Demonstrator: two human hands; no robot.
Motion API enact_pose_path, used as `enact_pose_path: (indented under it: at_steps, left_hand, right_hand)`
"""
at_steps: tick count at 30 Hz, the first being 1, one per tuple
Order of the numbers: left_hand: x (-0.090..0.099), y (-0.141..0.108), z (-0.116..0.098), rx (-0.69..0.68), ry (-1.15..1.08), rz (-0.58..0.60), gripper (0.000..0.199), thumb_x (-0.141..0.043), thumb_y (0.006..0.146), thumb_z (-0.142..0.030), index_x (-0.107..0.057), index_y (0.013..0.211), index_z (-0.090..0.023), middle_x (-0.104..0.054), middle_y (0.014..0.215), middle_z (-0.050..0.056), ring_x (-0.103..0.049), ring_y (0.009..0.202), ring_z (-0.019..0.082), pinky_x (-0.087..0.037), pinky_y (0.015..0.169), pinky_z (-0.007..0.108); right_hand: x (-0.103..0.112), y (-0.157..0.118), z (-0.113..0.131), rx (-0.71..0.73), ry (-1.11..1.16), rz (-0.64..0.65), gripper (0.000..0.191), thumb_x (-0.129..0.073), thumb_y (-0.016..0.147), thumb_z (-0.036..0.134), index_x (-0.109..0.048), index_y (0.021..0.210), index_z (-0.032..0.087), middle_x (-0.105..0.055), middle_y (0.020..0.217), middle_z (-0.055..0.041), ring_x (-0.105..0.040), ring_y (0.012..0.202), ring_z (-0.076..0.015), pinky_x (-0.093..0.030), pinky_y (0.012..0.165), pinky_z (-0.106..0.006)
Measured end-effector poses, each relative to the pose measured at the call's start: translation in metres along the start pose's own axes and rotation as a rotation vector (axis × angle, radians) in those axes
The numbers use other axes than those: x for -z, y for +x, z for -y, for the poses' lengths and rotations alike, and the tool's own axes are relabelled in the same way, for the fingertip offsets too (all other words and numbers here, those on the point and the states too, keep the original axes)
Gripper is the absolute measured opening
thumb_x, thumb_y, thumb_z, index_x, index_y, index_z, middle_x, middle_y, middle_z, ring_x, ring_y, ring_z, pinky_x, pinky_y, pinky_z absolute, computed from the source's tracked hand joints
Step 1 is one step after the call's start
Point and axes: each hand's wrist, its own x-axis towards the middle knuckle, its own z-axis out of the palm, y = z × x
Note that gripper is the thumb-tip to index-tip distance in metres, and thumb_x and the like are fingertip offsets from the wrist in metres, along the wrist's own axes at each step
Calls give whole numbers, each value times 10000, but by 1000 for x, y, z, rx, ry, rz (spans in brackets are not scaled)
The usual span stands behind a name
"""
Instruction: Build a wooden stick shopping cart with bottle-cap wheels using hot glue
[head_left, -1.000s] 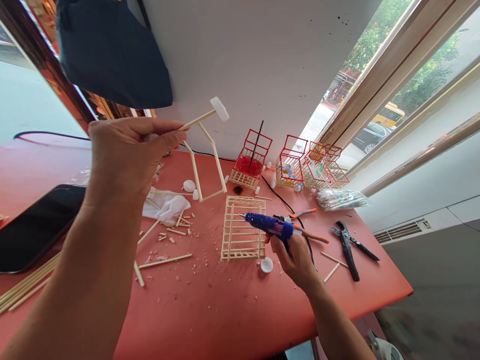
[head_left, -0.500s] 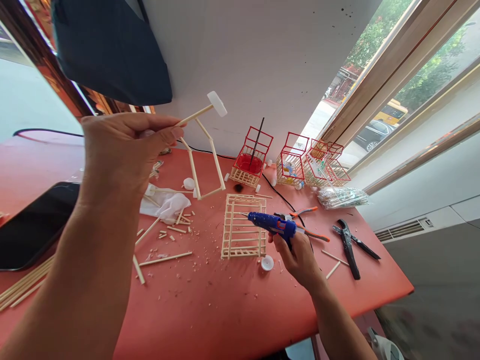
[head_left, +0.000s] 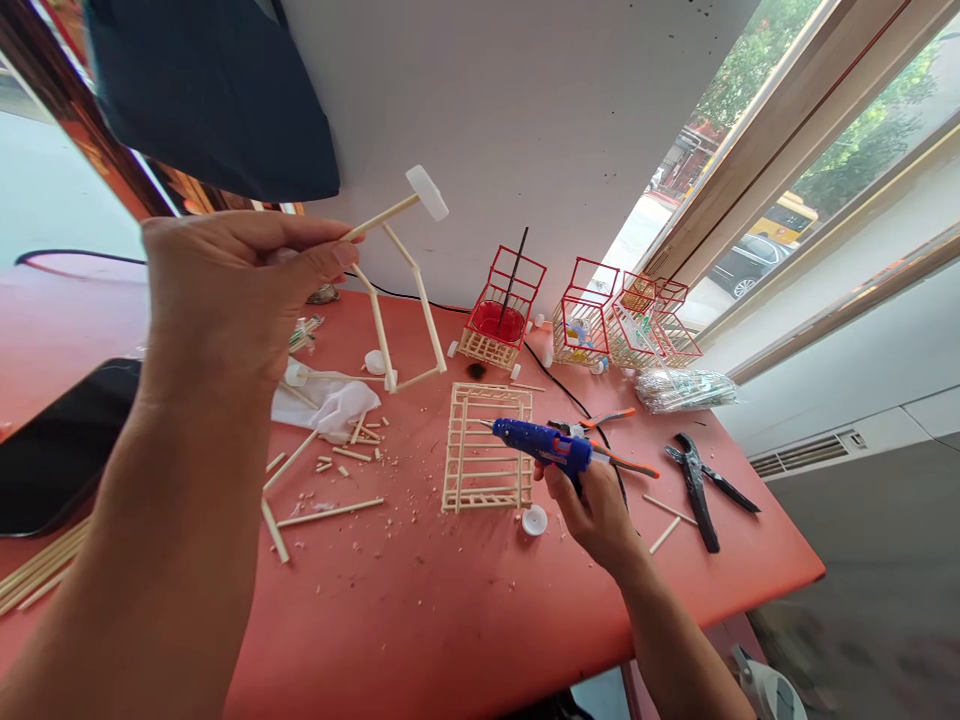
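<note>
High at the left, my left hand [head_left: 262,270] is closed on a pale stick frame [head_left: 426,305] that has a white round cap [head_left: 427,193] at its far end. The frame's lower corners hang over the table's back part. My right hand [head_left: 592,500] is wrapped round the grip of a blue glue gun [head_left: 540,443]. The gun's nozzle points left, above a flat-lying lattice of pale sticks [head_left: 491,498]. A loose white cap [head_left: 534,521] lies by the lattice's near right corner.
Red-topped stick baskets [head_left: 491,345] stand along the wall. Pliers [head_left: 697,490] and orange-handled cutters [head_left: 630,465] lie at the right. Cut sticks [head_left: 330,514], a white bag [head_left: 330,405] and a black tablet-like object [head_left: 67,450] are at the left.
My left hand has shifted slightly left and up with the stick frame. My right hand and the glue gun have barely moved; the view has shifted a little.
</note>
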Motion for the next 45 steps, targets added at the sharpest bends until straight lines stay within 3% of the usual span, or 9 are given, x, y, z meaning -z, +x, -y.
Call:
enact_pose_path:
  at_steps: [6,10,30,45]
  left_hand:
    - [0,1,2,-29,16,0,275,-824,626,-221,-840,896,-167,-656,642,-16,-606,625,122,-591,918,501]
    - [1,3,3,-46,31,9,307,-832,625,-257,-838,917,-161,-612,626,-28,-674,687,165,-596,926,506]
    - [2,2,2,-64,77,13,294,-836,667,-270,-833,937,-156,-691,707,-5,-720,790,204,-586,967,537]
    - [2,0,2,-100,12,33,275,-835,670,-185,-824,939,-125,-701,713,2,-681,696,154,-591,954,558]
  right_hand:
    - [3,2,-1,9,16,-5,334,-444,1039,395,-653,856,210,-611,657,-21,-534,580,-166,-371,574,-304]
    - [1,3,-1,22,3,-13,322,-449,1034,392,-658,868,212,-629,654,-23,-545,568,-169,-376,565,-307]
    - [-1,1,2,-13,-19,-16,328,-469,1024,367,-683,872,171,-621,673,-33,-535,564,-155,-359,581,-291]
    - [-3,3,4,46,-37,-47,322,-471,1025,363,-664,833,190,-596,630,-14,-506,524,-149,-346,543,-293]
